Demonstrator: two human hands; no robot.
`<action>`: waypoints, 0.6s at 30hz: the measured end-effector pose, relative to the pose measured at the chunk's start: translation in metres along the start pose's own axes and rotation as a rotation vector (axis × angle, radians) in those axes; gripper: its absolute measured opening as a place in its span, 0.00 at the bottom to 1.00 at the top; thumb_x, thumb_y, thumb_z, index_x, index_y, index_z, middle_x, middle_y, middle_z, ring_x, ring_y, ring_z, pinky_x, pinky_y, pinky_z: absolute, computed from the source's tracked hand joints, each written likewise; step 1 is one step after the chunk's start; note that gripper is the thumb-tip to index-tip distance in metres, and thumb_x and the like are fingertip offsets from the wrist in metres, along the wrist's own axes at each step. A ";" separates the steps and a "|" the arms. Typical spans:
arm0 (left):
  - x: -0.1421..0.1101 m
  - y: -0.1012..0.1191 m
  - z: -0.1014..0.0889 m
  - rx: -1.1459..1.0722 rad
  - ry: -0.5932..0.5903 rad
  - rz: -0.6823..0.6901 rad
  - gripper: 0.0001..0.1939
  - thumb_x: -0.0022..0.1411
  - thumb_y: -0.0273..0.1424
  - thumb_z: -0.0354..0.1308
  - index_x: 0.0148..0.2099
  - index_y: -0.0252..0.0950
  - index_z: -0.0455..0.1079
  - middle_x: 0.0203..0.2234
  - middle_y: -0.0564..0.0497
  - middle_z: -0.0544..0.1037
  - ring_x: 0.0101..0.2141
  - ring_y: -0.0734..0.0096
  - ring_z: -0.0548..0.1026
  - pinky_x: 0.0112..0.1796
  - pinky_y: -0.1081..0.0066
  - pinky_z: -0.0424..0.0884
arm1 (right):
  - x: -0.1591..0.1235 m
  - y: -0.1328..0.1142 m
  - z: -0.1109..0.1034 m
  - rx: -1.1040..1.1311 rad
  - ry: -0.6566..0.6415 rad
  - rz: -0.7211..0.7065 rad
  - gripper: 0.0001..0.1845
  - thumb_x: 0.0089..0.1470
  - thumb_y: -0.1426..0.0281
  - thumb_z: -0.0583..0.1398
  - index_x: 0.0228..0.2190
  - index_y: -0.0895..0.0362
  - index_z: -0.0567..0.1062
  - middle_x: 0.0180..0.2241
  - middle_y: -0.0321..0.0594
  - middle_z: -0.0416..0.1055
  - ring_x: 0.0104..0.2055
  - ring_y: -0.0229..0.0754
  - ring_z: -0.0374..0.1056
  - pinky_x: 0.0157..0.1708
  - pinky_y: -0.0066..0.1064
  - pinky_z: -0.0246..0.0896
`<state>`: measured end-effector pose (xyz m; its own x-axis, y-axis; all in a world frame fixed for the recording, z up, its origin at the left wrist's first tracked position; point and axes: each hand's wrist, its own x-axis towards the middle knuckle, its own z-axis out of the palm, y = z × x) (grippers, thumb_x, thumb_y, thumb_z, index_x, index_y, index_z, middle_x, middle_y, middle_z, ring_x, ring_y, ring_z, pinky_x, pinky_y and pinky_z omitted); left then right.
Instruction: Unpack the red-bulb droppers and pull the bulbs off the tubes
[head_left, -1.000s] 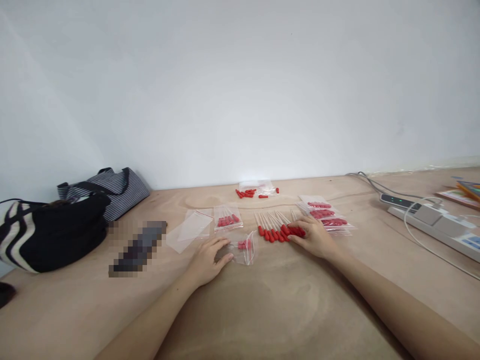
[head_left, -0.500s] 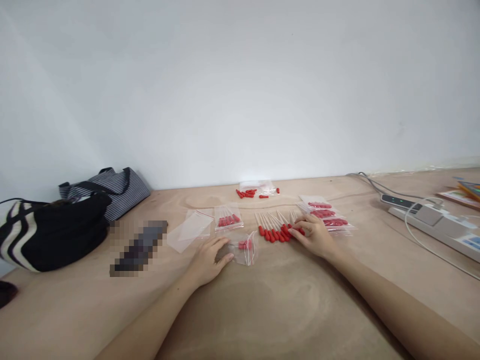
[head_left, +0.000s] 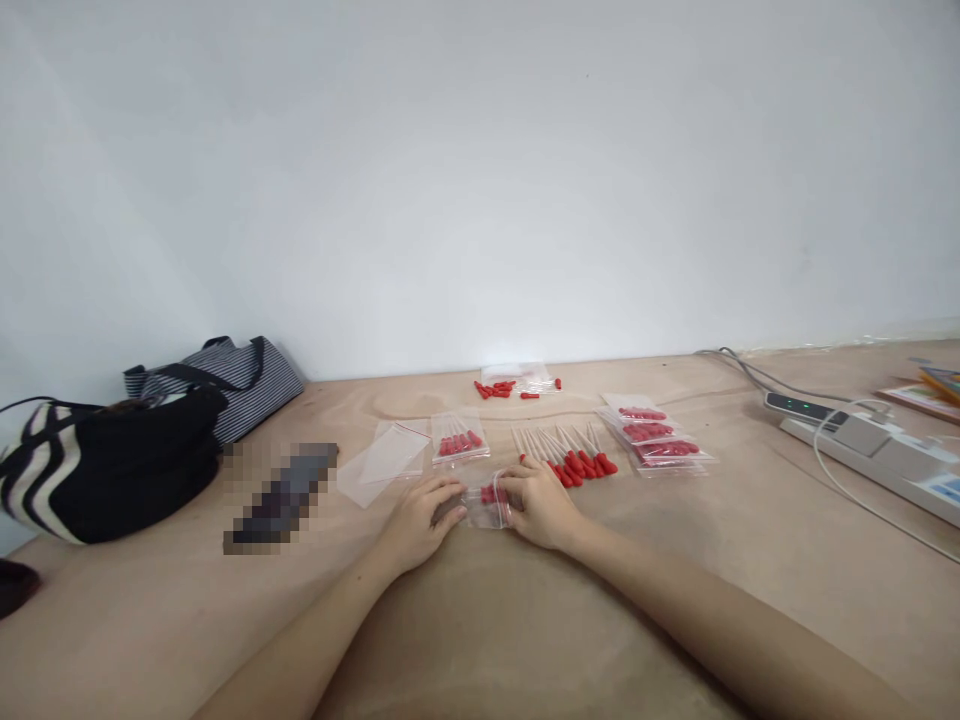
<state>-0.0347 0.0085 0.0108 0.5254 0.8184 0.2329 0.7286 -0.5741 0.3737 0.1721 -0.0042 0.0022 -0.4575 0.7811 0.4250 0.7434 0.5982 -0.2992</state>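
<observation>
My left hand is closed on the left end of a clear zip bag, which lies on the table. Red bulbs show inside this bag. At its mouth on the right, my right hand has its fingers closed on a red-bulbed dropper, mostly hidden by the fingers. Just behind the right hand lies a row of droppers with red bulbs and thin pale stems, the bulbs towards me. A filled zip bag of droppers rests behind the left hand.
Flat zip bags lie left of centre. Filled bags overlap on the right. Loose red bulbs sit near the wall. A dark pixelated object and a black bag are left; a power strip is right.
My right hand has pinched at the right end of the dropper row, then moved left to the zip bag's mouth. My left hand has stayed on the bag.
</observation>
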 end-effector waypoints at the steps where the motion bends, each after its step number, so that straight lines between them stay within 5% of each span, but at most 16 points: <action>1: 0.000 -0.001 0.000 -0.006 0.000 -0.003 0.15 0.57 0.34 0.50 0.46 0.39 0.68 0.45 0.49 0.72 0.45 0.65 0.68 0.47 0.64 0.63 | 0.002 0.000 0.001 -0.024 -0.016 0.010 0.06 0.47 0.70 0.58 0.31 0.54 0.73 0.34 0.38 0.70 0.36 0.40 0.59 0.37 0.31 0.51; 9: -0.001 0.000 0.002 -0.048 -0.002 -0.052 0.15 0.57 0.33 0.50 0.47 0.38 0.67 0.46 0.48 0.70 0.47 0.65 0.67 0.49 0.64 0.61 | 0.000 -0.005 -0.001 -0.082 -0.073 0.092 0.06 0.46 0.67 0.58 0.28 0.57 0.70 0.29 0.40 0.69 0.35 0.42 0.60 0.35 0.31 0.49; 18: -0.001 -0.004 -0.001 -0.071 0.104 -0.187 0.18 0.49 0.32 0.58 0.44 0.37 0.68 0.47 0.46 0.67 0.49 0.61 0.64 0.49 0.62 0.61 | -0.026 0.001 -0.019 0.143 0.056 0.057 0.07 0.48 0.74 0.54 0.31 0.55 0.71 0.28 0.36 0.70 0.31 0.36 0.65 0.32 0.27 0.53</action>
<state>-0.0384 0.0106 0.0097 0.3327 0.9110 0.2438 0.7743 -0.4115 0.4807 0.1944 -0.0276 0.0069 -0.3860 0.8056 0.4495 0.6884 0.5759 -0.4409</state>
